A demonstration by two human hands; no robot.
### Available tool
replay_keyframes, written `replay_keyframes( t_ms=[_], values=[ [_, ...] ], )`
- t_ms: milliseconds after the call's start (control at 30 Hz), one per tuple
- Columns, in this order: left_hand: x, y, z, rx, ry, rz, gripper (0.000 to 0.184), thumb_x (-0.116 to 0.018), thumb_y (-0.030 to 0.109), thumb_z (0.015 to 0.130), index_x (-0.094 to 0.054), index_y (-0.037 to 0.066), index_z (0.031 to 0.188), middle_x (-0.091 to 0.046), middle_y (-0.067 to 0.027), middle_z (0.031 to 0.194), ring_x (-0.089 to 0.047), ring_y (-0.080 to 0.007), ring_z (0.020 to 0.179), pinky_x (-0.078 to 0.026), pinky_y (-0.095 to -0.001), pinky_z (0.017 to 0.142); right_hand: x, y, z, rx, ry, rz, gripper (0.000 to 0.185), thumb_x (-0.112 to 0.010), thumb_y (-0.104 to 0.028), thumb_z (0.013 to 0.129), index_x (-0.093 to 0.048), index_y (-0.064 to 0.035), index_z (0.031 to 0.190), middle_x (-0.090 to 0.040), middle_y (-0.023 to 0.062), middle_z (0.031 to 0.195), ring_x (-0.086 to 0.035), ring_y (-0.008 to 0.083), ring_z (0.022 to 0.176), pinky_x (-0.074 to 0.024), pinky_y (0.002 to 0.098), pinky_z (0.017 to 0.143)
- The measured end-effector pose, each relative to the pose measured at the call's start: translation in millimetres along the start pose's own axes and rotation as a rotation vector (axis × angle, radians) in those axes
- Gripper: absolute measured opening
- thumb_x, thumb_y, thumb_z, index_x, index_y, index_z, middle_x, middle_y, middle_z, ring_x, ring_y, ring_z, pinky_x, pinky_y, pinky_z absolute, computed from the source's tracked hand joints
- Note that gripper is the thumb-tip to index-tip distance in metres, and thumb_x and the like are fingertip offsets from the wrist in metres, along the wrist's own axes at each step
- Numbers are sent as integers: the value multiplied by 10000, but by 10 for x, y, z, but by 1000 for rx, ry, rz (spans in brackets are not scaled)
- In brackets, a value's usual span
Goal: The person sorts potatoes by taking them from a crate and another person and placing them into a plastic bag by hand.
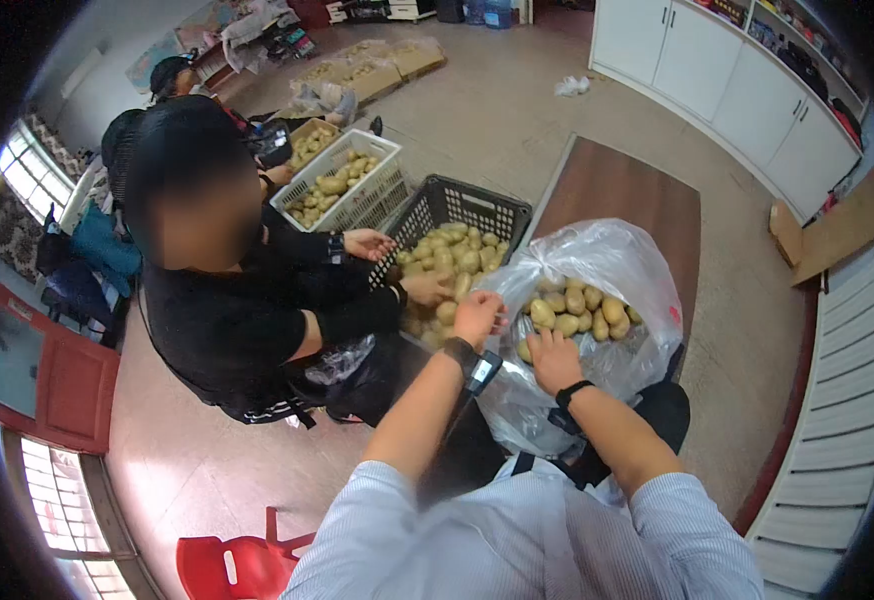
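A clear plastic bag (647, 262) lies open on the brown table, with several potatoes (574, 300) inside. My right hand (555, 362) is at the bag's mouth, fingers spread, beside the nearest potatoes. Between the bag and a black crate (477, 205) is my left hand (480, 318), its fingers loosely bent and apart, with nothing visible in them. The crate holds many potatoes (462, 250). A co-worker in black (247, 300) has one hand among these potatoes and the other at the crate's left rim.
Beyond the co-worker, a white crate (382, 190) and a tan crate (309, 140) hold potatoes, with another person (172, 78) close by. The brown tabletop (617, 185) extends behind the bag. A red chair (237, 565) stands at lower left, white cabinets (702, 65) at upper right.
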State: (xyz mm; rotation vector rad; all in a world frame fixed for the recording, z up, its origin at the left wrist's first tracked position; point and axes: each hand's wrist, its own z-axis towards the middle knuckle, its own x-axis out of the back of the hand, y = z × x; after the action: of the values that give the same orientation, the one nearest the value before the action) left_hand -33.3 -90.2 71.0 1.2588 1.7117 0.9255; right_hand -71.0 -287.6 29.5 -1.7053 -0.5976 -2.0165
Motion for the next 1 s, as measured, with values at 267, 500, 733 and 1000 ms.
replay_keyframes(
  t_ms=[267, 500, 733, 1000],
  values=[
    [25, 20, 6, 16, 16, 54, 237, -523, 226, 892, -563, 20, 1000, -634, -71, 862, -616, -148, 635, -488, -269, 511, -94, 80, 8, -88, -107, 71, 510, -622, -210, 745, -465, -91, 1215, -526, 133, 1005, -555, 294, 945, -470, 421, 711],
    [-3, 52, -22, 40, 25, 58, 220, -531, 202, 880, -568, 21, 1000, -627, -62, 866, -606, -145, 636, -486, -265, 523, 112, 220, -12, -192, -39, 483, 596, -626, -206, 750, -397, -36, 1274, -501, 222, 1100, -517, 391, 1025, -454, 450, 854],
    [-25, -91, 50, 120, -124, 166, 344, -591, 300, 871, -523, 41, 1085, -608, -87, 990, -622, -188, 674, -541, -324, 577, -119, 211, -33, -460, -128, 1184, 580, -598, -321, 870, -360, -34, 1315, -581, 129, 1034, -618, 185, 823, -501, 295, 631],
    [-171, 123, -224, 277, -617, 244, 491, -587, 425, 872, -539, 12, 1133, -596, -145, 1040, -660, -231, 723, -564, -342, 548, 297, 45, -45, -487, -143, 1546, 404, -397, -395, 976, -551, -38, 1089, -591, 52, 856, -543, 89, 597, -417, 221, 467]
  ],
)
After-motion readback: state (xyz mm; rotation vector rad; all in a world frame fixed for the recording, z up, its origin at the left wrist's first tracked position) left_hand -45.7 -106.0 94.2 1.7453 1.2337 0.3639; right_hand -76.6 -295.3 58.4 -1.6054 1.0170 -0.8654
